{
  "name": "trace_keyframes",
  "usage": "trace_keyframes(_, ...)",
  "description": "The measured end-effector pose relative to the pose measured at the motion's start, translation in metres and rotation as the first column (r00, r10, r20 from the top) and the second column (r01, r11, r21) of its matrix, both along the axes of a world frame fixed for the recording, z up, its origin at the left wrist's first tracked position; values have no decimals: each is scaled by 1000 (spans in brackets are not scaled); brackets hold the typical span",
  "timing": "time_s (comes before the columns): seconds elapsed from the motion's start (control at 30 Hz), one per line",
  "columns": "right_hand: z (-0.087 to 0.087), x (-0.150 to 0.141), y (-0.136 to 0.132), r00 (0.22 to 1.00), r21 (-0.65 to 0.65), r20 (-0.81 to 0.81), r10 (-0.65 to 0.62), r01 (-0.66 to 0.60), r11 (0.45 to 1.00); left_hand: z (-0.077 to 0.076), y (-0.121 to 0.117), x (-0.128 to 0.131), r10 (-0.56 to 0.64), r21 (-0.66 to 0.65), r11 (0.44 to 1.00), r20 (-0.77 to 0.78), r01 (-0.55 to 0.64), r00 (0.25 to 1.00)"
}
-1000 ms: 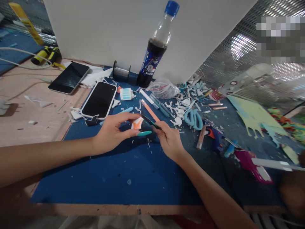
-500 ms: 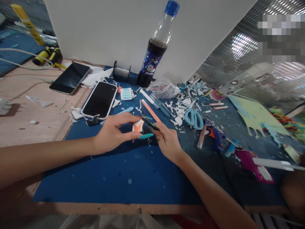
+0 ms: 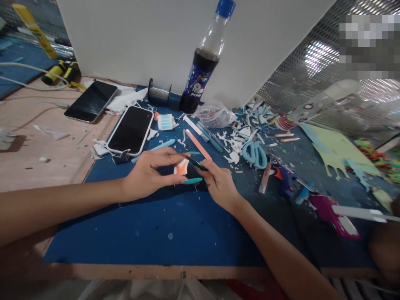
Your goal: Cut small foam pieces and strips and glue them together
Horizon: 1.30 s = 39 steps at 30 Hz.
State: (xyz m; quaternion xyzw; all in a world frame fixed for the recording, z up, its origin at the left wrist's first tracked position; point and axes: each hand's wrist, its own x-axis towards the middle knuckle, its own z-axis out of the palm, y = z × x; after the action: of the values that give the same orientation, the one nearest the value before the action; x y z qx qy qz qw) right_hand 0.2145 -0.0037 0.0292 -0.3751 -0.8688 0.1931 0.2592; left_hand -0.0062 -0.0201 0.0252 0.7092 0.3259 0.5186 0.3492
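My left hand (image 3: pixel 150 168), with long teal nails, pinches a small white foam-like piece with an orange pattern (image 3: pixel 181 167) between thumb and fingers. The fingers partly cover this piece. My right hand (image 3: pixel 220 181) is closed around a slim dark tool (image 3: pixel 196 163) that looks like a craft knife. Its tip points left and lies at the piece's upper right edge; whether it touches cannot be made out. Both hands are above the blue mat (image 3: pixel 156 233). Just beyond the right fingers lies a flat peach stick (image 3: pixel 196 143).
Behind the hands are a white-cased phone (image 3: pixel 131 130), a dark tablet-like phone (image 3: pixel 91 101), a cola bottle (image 3: pixel 200 68) and a wire spool (image 3: pixel 159 92). To the right lie light-blue scissors (image 3: pixel 254 154), white scraps (image 3: pixel 234 146), a glue gun (image 3: pixel 285 182) and a magenta object (image 3: pixel 331 212).
The camera view has shifted very slightly. Both hands keep their hold, with only a slight movement of the orange-patterned piece and the dark tool between them.
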Motion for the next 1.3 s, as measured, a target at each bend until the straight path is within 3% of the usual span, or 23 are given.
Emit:
trace_keyframes(0.3, 2, 0, 0, 998, -7, -20, 62, -62, 998, 2, -1, -1, -69, 33, 997, 37, 68, 997)
trace_keyframes(0.6, 2, -2, -2, 993, 22, -18, 114, -114, 993, 5, -1, 1, -99, 63, 993, -43, 102, 994)
trace_keyframes(0.77, 1, -4, -3, 997, 214, -57, 58, -44, 976, 1, 2, -1, -106, -43, 994, -45, 104, 993)
trace_keyframes(0.9, 2, -4, -3, 996, 321, -93, 17, 14, 947, -5, 4, 0, -65, -143, 987, 46, 71, 997)
trace_keyframes(1.03, 5, -4, -2, 996, 325, -88, 5, 24, 945, -5, 4, 2, -37, -169, 984, 87, 51, 995)
trace_keyframes(1.3, 8, -3, 1, 999, 233, 6, 44, -44, 972, 1, 2, -1, -16, -121, 993, -26, 13, 1000)
